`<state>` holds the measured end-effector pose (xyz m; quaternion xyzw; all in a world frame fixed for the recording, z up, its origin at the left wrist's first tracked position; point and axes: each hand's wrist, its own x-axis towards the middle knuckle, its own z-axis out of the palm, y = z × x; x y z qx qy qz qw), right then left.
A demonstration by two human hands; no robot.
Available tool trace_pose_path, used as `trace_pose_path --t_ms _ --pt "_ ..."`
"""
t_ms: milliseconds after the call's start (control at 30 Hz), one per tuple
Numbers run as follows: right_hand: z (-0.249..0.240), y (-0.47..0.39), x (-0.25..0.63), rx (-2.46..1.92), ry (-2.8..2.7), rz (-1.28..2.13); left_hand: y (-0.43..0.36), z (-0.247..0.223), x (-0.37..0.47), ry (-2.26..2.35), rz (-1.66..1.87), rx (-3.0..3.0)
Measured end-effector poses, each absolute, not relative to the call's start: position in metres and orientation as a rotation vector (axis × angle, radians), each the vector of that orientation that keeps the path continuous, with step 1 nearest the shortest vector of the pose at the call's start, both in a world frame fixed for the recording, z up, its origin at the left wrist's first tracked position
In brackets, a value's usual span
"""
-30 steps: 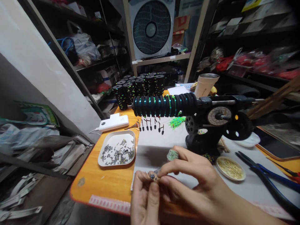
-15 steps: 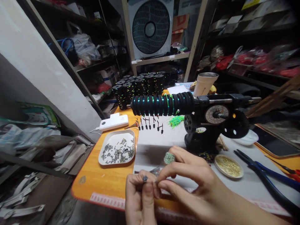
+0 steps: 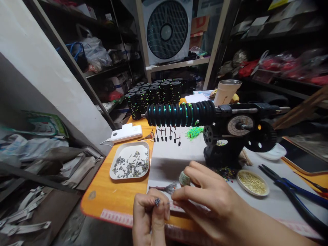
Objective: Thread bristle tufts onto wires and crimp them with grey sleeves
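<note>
Orange table (image 3: 115, 195); dark cluster (image 3: 157, 202) partly hidden in left hand (image 3: 150, 217).

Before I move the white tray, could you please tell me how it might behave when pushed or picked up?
The white tray would probably slide rather than tip, being wide and low on the orange table. Its small dark pieces appear to lie loose, so they may shift if it tilts. It looks shallow, so spilling seems possible.
</note>
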<state>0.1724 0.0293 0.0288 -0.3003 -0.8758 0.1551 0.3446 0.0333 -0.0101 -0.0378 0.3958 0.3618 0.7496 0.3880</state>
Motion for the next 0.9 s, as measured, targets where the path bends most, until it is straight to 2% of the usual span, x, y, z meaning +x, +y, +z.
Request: trace_pose_path --t_ms 433,667,733,833,900 --pt "0.028 0.031 0.172 -0.697 -2.092 0.525 -0.016 -0.044 0.043 1.006 1.765 0.805" --pt "0.024 0.031 0.174 -0.739 -2.120 0.354 -0.002 -0.037 0.010 0.838 2.055 1.012" --pt "0.024 0.033 0.176 -0.765 -2.120 0.335 0.008 -0.033 -0.017 0.960 2.069 1.062" --pt "0.029 0.033 0.176 -0.733 -2.200 0.310 0.029 -0.024 -0.059 1.519 1.712 1.475" --pt "0.033 0.032 0.174 -0.720 -2.219 0.275 0.049 -0.015 -0.081 1.646 1.450 1.741"
